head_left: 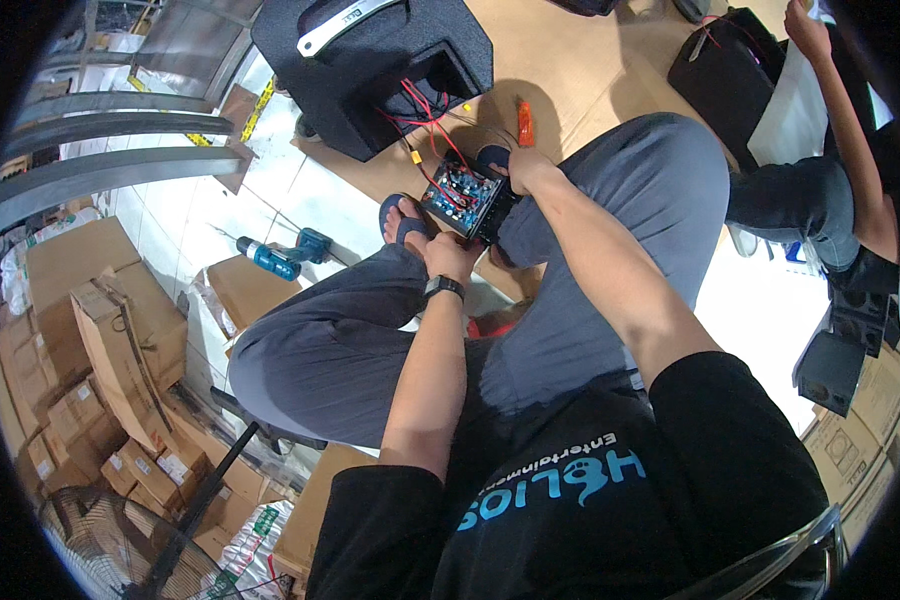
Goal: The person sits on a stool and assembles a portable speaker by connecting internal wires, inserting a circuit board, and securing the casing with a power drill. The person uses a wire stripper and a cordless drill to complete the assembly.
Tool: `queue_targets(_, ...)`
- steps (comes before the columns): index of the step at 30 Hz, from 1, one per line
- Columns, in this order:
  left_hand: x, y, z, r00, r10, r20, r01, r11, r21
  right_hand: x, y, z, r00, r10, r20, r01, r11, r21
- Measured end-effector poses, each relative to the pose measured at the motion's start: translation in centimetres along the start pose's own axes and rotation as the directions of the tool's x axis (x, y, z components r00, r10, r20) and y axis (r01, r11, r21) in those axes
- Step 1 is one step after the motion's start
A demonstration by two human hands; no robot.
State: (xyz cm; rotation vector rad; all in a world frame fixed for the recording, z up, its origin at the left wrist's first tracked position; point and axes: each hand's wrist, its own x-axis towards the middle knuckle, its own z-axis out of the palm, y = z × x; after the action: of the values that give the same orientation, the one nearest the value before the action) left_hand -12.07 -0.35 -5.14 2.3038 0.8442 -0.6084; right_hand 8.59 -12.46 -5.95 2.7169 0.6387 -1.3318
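The left hand [453,257], with a watch [444,287] strapped at its wrist, is placed at the near edge of a circuit board [460,195], which is seen by the sandalled feet. The right hand [533,172] is lowered at the board's right side; whether either hand is closed tightly cannot be told. Beyond, red wires [450,142] are run from the board into a black speaker [355,90]. A drill [273,260] is laid on the floor to the left.
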Motion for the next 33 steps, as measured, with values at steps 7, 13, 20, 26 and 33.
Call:
queue_targets(7,0.3,-0.3,-0.1,0.999,0.033,-0.02,-0.033,0.999,-0.021,0.0,0.4,-0.4,0.997,-0.035,0.067,0.036,0.999,-0.023)
queue_targets(13,0.9,-3.5,-0.1,0.991,0.102,-0.09,-0.115,0.98,-0.161,0.7,1.0,-0.3,0.992,-0.113,0.052,0.112,0.994,0.018)
queue_targets(20,2.1,-6.4,-5.1,0.981,0.051,-0.186,-0.092,0.972,-0.215,-0.4,-0.4,-2.1,0.964,-0.259,-0.06,0.264,0.959,0.102)
queue_targets(26,2.1,-6.3,-8.7,0.987,-0.097,-0.124,0.058,0.957,-0.285,-1.0,-2.5,-3.5,0.967,-0.235,-0.095,0.253,0.9,0.355)
queue_targets(33,2.5,-5.7,-11.2,0.983,-0.158,0.089,0.181,0.833,-0.523,-0.4,-3.7,-3.1,0.983,-0.145,-0.116,0.182,0.874,0.451)
